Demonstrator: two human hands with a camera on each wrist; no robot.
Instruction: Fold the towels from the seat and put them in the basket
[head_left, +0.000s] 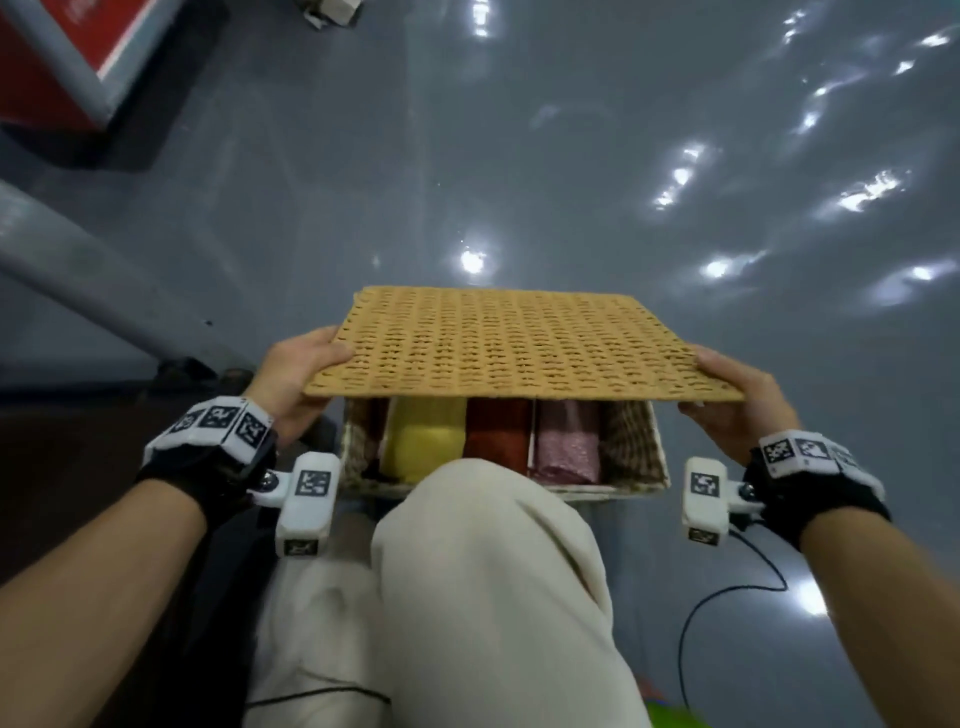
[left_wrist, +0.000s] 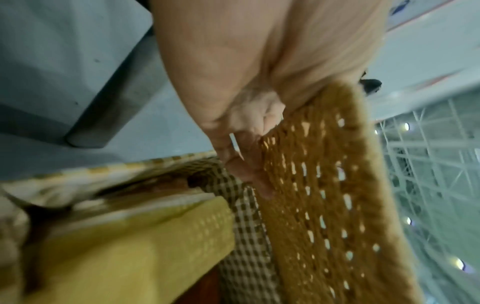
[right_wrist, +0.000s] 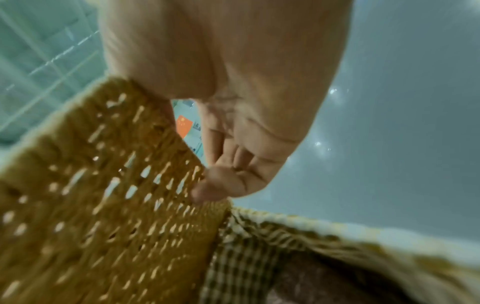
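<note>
Nearest the camera, a bent knee in pale trousers (head_left: 483, 571) crossed the front of the basket (head_left: 639, 457), which sat low on the grey floor (head_left: 571, 156); the person probably crouched so to reach it with both arms. Just beyond the knee, the folded towels stood on edge side by side inside the basket: a yellow towel (head_left: 423, 441), a rust-red towel (head_left: 498, 434) and a mauve towel (head_left: 566, 441); packed upright, they likely all fitted in one row. Above them the woven lid (head_left: 509, 343) was held flat and level, its near edge raised clear of the rim; the left hand (head_left: 298, 374) grasped its left edge, thumb on top and fingers beneath, and the right hand (head_left: 737, 400) gripped the right edge the same way; an even hold at both sides would let the lid come down square. Judging by the full row, folding looked finished and only covering remained. Farther off lay bare floor with bright reflections, and a red and white box (head_left: 62, 57) at the far left.
</note>
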